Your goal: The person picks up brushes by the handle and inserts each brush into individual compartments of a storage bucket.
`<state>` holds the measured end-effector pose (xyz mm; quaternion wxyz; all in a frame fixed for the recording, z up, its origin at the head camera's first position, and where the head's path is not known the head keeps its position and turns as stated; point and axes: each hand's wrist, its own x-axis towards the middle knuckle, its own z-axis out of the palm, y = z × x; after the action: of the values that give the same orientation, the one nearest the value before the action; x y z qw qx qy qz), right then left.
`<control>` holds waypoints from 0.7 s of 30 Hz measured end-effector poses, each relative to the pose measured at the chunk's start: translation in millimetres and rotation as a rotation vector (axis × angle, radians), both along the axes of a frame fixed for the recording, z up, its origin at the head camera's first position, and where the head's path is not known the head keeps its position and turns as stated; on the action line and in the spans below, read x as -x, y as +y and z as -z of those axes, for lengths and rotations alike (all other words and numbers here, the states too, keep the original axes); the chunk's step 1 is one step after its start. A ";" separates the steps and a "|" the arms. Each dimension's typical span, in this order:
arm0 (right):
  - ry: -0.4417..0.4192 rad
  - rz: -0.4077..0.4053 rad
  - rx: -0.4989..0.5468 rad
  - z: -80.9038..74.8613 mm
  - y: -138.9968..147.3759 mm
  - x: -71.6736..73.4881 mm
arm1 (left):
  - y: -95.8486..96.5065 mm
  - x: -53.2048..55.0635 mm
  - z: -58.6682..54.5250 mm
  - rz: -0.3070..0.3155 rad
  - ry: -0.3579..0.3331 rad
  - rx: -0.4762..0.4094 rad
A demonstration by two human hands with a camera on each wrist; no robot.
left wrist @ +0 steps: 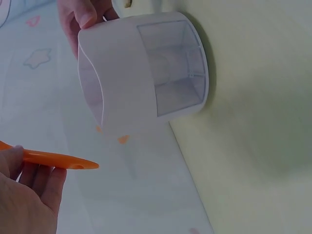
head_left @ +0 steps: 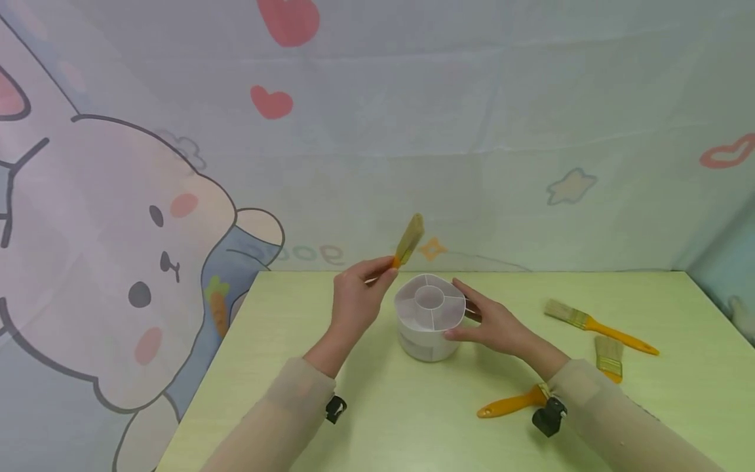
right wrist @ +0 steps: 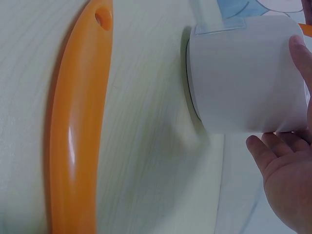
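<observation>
My left hand (head_left: pixel 358 295) pinches an orange-handled paintbrush (head_left: pixel 411 237), held up with its bristles pointing upward, to the left of and above a white round organizer. In the left wrist view the tapered end of the brush handle (left wrist: pixel 73 161) sticks out past the fingers, apart from the organizer. The organizer (head_left: pixel 430 347) stands upright on the table, with a round middle compartment, several compartments around it and a clear front panel (left wrist: pixel 173 68). My right hand (head_left: pixel 501 328) grips its right side near the rim, thumb at the front and fingers behind.
Three more paintbrushes lie on the right of the pale yellow-green table (head_left: pixel 283 393): one at the back (head_left: pixel 622 336), one below it (head_left: pixel 609 354) partly hidden by the right sleeve, and one in front (head_left: pixel 510 405). A printed cloth (head_left: pixel 377 131) hangs behind the table.
</observation>
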<state>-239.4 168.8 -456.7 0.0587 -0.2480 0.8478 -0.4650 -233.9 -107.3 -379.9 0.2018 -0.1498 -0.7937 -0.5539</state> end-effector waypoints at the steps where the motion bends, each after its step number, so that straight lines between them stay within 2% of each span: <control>1: -0.004 0.003 0.000 0.3 -0.1 0.2 | 2.1 0.7 -0.7 0.000 -0.008 -0.008; 13: -0.009 0.010 0.012 1.1 0.4 0.1 | 25.3 16.7 -4.5 -0.048 -0.135 -0.138; 18: -0.008 0.007 0.020 0.9 -0.3 -0.2 | 31.7 24.2 1.1 -0.034 -0.205 -0.268; 21: -0.007 0.005 0.020 0.7 -0.7 0.2 | 34.0 27.7 6.6 -0.032 -0.227 -0.297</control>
<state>-239.6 168.1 -457.4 0.0581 -0.2448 0.8436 -0.4743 -261.7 -73.3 -386.5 0.1396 -0.0424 -0.7232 -0.6750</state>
